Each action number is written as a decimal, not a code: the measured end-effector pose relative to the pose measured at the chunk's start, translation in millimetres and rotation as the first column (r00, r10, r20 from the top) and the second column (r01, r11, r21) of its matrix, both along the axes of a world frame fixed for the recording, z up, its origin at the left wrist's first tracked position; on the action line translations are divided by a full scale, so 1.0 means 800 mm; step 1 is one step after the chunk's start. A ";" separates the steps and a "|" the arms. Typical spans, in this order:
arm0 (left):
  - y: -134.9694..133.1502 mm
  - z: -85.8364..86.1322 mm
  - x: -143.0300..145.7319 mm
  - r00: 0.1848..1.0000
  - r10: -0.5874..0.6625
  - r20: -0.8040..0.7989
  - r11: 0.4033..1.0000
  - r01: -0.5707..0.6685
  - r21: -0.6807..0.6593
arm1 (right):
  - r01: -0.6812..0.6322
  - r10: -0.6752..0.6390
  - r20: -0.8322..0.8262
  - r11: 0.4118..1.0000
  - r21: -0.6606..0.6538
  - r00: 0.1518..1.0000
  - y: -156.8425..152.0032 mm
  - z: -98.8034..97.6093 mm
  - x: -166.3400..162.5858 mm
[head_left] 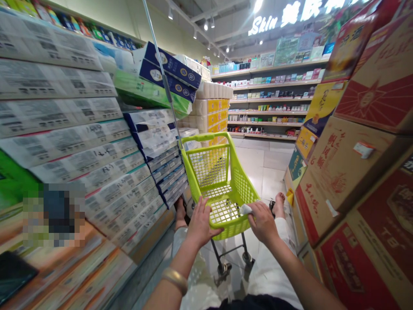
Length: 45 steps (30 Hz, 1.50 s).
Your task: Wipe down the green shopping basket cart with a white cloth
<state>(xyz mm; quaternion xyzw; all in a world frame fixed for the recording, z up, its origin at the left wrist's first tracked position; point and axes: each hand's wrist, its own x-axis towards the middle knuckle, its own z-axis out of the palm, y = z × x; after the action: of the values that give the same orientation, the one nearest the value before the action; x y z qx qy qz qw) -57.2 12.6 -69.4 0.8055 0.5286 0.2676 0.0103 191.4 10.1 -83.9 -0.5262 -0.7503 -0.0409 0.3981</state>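
Note:
A small lime-green shopping cart (240, 181) stands on the aisle floor in front of me, and nothing shows in its basket. My left hand (200, 221) grips the near rim of the cart, fingers curled over the edge. On the same rim, further right, my right hand (263, 220) is closed round a small white crumpled wad (245, 209), maybe tissue or cloth. A gold bangle (176, 279) sits on my left wrist. My bare feet in sandals show beside the cart's wheels.
Stacked tissue and toilet-paper packs (97, 155) wall the left side. Red and brown cardboard cartons (355, 172) are piled on the right. The tiled aisle (267, 168) runs ahead to shelves of skincare goods (271, 103). A thin metal pole (161, 69) rises from the cart.

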 end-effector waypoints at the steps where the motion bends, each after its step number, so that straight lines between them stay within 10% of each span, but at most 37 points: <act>1: 0.001 -0.002 0.001 1.000 0.002 0.006 1.000 -0.002 0.001 | 0.022 -0.022 -0.005 1.000 0.003 1.000 0.001 -0.001 0.002; 10: 0.004 -0.002 -0.004 1.000 -0.012 -0.023 1.000 0.013 0.026 | -0.186 0.180 -0.078 0.980 -0.075 0.981 -0.036 0.009 -0.106; 20: 0.002 0.002 -0.007 1.000 0.019 0.024 1.000 -0.019 -0.002 | -0.021 0.023 -0.051 0.999 0.039 0.998 -0.006 0.002 -0.010; 29: 0.000 0.003 -0.005 1.000 0.010 0.010 1.000 -0.009 -0.030 | -0.178 0.180 -0.105 0.984 0.025 0.978 -0.042 0.002 -0.103; 39: 0.002 -0.003 -0.006 0.999 0.011 0.046 1.000 -0.010 -0.020 | -0.002 0.008 -0.057 0.995 0.098 0.998 -0.021 -0.006 -0.020; 45: 0.001 -0.002 0.003 0.999 -0.005 0.032 1.000 0.005 -0.002 | -0.153 0.160 -0.043 0.979 0.134 0.986 -0.041 -0.010 -0.098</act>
<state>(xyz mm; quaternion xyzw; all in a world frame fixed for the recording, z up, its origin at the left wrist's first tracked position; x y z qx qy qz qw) -54.7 13.1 -70.6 0.8024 0.5268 0.2797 0.0203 113.2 -23.1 -92.0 -0.4393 -0.7743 -0.0441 0.4534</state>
